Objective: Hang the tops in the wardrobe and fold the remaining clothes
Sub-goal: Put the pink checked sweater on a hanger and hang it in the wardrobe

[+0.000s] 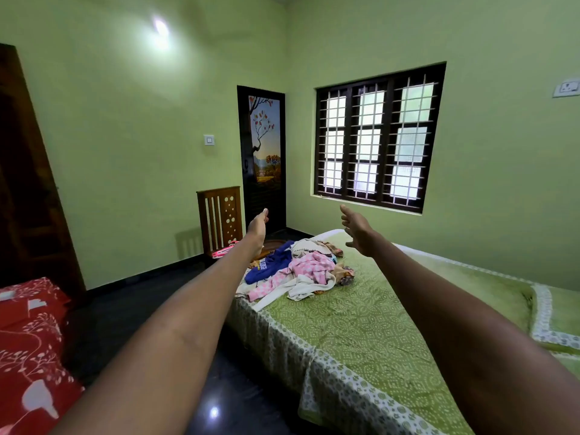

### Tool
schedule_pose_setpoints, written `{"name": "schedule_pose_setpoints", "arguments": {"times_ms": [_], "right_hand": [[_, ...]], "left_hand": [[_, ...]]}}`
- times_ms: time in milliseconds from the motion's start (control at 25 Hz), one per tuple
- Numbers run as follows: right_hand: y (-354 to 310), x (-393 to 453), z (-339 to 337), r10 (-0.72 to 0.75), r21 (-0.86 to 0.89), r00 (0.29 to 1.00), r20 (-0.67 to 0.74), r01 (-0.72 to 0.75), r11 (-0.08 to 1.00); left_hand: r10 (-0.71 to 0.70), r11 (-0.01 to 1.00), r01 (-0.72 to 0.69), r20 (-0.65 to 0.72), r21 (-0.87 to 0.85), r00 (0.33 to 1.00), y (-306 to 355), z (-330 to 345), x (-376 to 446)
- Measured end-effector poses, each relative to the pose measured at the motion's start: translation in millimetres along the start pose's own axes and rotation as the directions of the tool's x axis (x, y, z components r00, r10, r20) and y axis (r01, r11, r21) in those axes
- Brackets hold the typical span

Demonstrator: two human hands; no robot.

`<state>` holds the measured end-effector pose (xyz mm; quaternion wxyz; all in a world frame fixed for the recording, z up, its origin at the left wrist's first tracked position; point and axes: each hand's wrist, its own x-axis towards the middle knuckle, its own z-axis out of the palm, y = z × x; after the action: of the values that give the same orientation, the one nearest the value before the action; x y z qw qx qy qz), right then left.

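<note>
so, nothing picked up yet — risks from here

both arms are stretched out ahead of me. my left hand (259, 221) and right hand (356, 229) hang in the air with fingers loose and spread, each grip holding nothing. the clothes pile (293, 271) lies tangled at the far end of the bed (376, 324), well apart from both hands. pink hangers (223, 251) sit on the chair (221, 224) beyond the pile; the dark wardrobe (28, 183) stands far left. i'd judge the main risk is the tangle: pulling the blue top (266, 266) could drag the pink garment (309, 266) off the bed edge onto the floor. mistaking a bottom for a top is also likely, since shapes are hidden.
</note>
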<state>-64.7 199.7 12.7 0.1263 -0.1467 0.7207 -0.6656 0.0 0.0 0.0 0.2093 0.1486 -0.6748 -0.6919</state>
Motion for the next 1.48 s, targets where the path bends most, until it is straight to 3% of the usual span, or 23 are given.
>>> {"name": "schedule_pose_setpoints", "arguments": {"times_ms": [400, 600, 1120, 1480], "right_hand": [[69.7, 60.5, 42.1, 0.173, -0.063, 0.985, -0.004, -0.173, 0.983], [89.3, 111.9, 51.4, 0.177, -0.062, 0.984, -0.007, -0.177, 0.982], [137.3, 357.3, 63.8, 0.290, -0.135, 0.955, 0.054, -0.281, 0.950], [194.4, 490.2, 125.9, 0.387, -0.138, 0.913, 0.124, -0.371, 0.918]], "left_hand": [[-0.089, 0.995, 0.088, 0.024, 0.046, 0.996, -43.0, -24.7, 58.0], [-0.115, 0.992, 0.113, 0.032, 0.055, 0.993, -68.6, -28.3, 110.1], [-0.278, 0.959, 0.280, -0.051, 0.036, 0.959, -145.6, -23.9, 344.3], [-0.430, 0.902, 0.425, -0.076, -0.077, 0.900, -206.4, -41.7, 461.4]]}}
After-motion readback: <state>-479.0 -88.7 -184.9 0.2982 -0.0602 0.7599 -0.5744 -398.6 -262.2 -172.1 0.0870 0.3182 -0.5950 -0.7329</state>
